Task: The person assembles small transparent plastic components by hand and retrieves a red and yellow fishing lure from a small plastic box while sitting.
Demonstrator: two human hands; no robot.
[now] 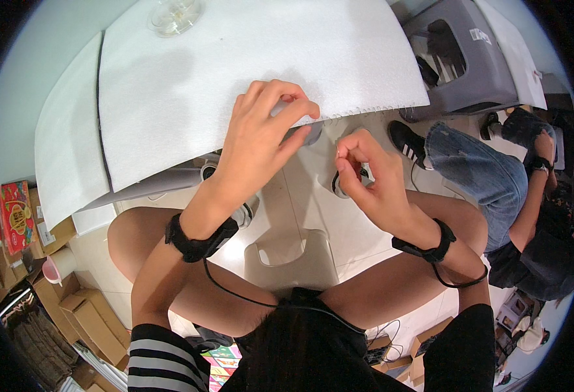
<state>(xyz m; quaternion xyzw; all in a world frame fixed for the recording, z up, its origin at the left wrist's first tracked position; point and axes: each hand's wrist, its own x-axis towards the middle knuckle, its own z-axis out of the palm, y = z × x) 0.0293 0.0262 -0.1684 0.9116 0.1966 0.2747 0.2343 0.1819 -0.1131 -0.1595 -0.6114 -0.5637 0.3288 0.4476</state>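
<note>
My left hand point(254, 134) is over the front edge of a white-covered table point(169, 85). Its fingers are bent and spaced, with a gap between thumb and forefinger and nothing visible in it. Right of it, my right hand point(379, 183) is in the air just off that edge. Thumb and forefinger meet there in a pinch; whatever they may hold is too small to name. Several thin, dark curved strands point(365, 112) stick out in a row along the table edge between the hands and the right corner. At the far left of the tabletop sits a clear round dish point(174, 16) with small yellowish bits inside.
A dark elastic cord point(100, 111) crosses the white cover on the left. Beyond the table's right corner stands a grey plastic stool point(496, 59). Another person in jeans point(479, 163) sits at the right. Cardboard boxes point(94, 320) are at lower left; a beige stool point(293, 261) shows between my legs.
</note>
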